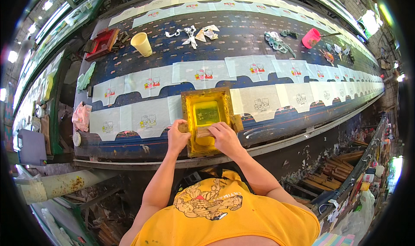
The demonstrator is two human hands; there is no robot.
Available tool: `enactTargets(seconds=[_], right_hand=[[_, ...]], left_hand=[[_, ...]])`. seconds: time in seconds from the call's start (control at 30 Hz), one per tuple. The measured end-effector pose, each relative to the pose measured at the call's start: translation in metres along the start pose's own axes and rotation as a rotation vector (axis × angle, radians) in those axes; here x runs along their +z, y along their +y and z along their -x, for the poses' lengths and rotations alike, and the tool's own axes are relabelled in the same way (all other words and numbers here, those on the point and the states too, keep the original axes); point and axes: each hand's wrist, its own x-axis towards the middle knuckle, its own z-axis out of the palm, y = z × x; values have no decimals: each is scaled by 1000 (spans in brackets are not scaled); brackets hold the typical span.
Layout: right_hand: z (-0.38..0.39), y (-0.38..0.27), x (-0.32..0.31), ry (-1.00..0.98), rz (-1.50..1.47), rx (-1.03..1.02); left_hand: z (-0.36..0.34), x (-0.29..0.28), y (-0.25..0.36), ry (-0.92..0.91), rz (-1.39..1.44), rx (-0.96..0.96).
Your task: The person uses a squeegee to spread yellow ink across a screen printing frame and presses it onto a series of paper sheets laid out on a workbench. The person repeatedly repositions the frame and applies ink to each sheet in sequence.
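Note:
A screen-printing frame (pixel 226 99) lies over the near row of cut cloth, its inside coated with yellow ink around a darker mesh window (pixel 207 112). My left hand (pixel 178 138) is closed on a block at the frame's left edge. Inside the frame, my right hand (pixel 225 138) grips a wooden squeegee (pixel 205 131), with its lower edge hidden in the ink. To the right of the frame lies a pale cloth piece (pixel 255 99) with an outline print of two cartoon figures. Another outlined piece (pixel 148 115) sits to the left.
Beyond is a row of color-printed cloth (pixel 199 69) on the long dark table (pixel 168 79). A yellow cup (pixel 141 45), red tray (pixel 100 45), pink cup (pixel 311 38) and rags (pixel 190 37) stand or lie farther back. A metal rail (pixel 276 147) runs along the near edge.

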Motion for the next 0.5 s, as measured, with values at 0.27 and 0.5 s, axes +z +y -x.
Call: enactTargets(seconds=[0.27, 0.5], right_hand=[[19, -16, -15, -70, -8, -24], [-20, 22, 13, 25, 43, -81]], left_hand=[[-1, -9, 6, -109, -3, -243], [-4, -8, 0, -141, 18, -269]])
